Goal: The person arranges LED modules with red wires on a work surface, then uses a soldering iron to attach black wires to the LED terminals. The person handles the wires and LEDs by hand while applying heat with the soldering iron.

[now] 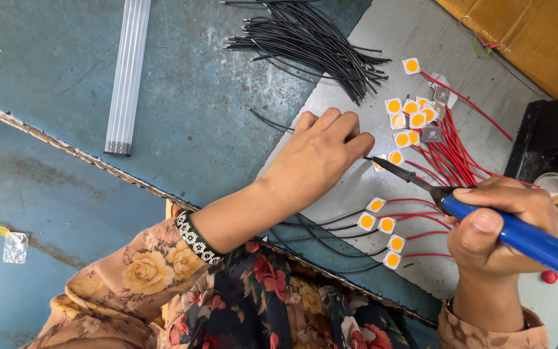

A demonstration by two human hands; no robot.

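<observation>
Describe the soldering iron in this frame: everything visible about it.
The soldering iron has a blue, plastic-looking handle, a black collar and a thin dark metal shaft ending in a pointed tip. The right hand grips the handle, thumb on top. It lies at a slant, tip pointing up-left and handle running off the right edge of the frame. The tip sits at a small square chip with a yellow centre on the grey metal sheet, near the left hand's fingertips. Whether it touches is unclear.

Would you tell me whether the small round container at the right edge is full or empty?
Partly filled: the clear round container shows a pale yellowish substance inside, below its rim.
</observation>
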